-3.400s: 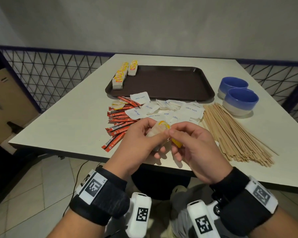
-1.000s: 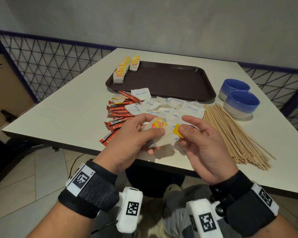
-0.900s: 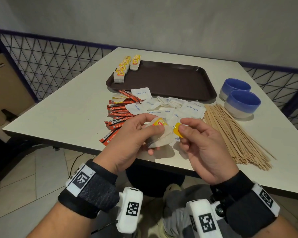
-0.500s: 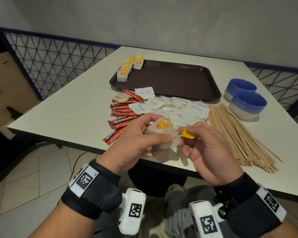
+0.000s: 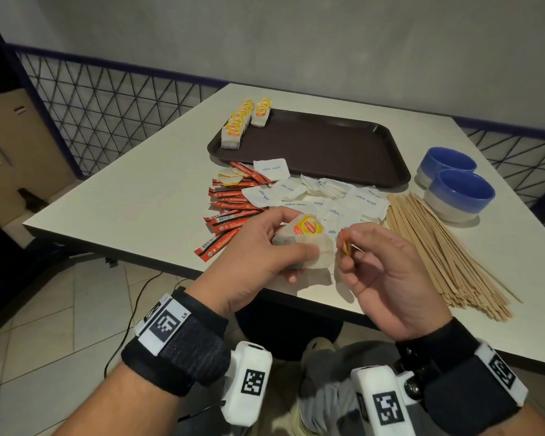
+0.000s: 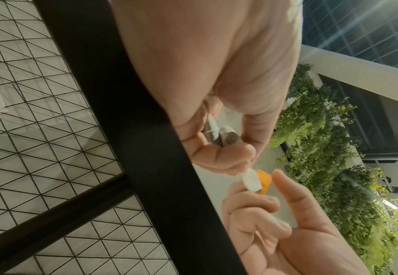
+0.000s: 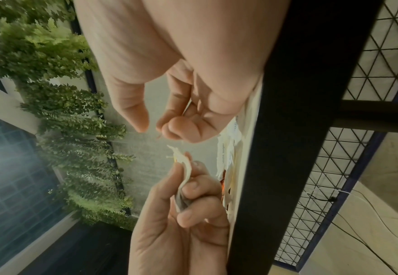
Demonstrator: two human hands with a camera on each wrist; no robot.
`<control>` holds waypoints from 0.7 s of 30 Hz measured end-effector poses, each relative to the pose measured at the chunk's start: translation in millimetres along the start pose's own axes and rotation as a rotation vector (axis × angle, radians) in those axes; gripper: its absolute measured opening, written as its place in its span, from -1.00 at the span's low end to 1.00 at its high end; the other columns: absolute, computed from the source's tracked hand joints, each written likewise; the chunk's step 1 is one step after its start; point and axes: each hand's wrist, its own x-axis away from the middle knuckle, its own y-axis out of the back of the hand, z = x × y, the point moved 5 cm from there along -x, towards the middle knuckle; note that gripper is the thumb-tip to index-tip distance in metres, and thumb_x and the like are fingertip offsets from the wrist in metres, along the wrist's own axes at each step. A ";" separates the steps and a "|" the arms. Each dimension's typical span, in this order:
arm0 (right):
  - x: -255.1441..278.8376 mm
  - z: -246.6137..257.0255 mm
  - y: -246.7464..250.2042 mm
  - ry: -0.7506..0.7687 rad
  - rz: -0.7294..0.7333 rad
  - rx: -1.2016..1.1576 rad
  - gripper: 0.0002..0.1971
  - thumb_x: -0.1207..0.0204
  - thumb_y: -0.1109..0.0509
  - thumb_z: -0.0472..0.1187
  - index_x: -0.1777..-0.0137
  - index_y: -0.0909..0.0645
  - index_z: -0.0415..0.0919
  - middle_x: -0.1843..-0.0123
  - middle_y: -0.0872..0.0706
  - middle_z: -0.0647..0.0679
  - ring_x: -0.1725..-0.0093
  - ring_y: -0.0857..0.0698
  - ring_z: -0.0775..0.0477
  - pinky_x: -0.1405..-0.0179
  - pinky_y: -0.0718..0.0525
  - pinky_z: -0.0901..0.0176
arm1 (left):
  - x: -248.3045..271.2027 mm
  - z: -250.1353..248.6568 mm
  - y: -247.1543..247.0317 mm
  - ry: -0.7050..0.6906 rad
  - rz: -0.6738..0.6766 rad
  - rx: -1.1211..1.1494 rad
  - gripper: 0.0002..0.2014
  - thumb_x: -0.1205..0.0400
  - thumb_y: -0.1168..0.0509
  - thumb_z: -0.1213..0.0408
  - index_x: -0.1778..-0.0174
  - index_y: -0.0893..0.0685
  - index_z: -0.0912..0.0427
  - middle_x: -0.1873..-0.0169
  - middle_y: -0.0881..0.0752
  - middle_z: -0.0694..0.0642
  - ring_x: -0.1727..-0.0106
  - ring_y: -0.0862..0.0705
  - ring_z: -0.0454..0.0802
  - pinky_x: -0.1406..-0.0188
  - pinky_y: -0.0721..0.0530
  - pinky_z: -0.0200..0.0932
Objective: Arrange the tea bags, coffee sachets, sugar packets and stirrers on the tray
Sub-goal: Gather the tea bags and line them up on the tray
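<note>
while the left hand grips a lipton tea bag above the near table edge, the right hand just beside it pinches the small yellow tag of that bag between thumb and fingers. beyond the grip lie white sugar packets and red coffee sachets; further behind them is the brown tray with a row of tea bags.
</note>
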 end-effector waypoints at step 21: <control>-2.4 -4.0 -1.0 0.243 0.052 0.207 -0.74 -0.44 -0.49 -0.48 -0.14 -0.73 -0.47 0.13 -0.73 -0.22 0.18 -0.69 0.03 0.21 -0.69 0.30 | 0.7 0.6 0.5 -0.009 -0.016 -0.043 -0.71 -0.59 -0.56 0.41 -0.22 -0.73 0.20 0.06 -0.83 0.11 0.31 -0.73 -0.09 0.45 -0.64 -0.23</control>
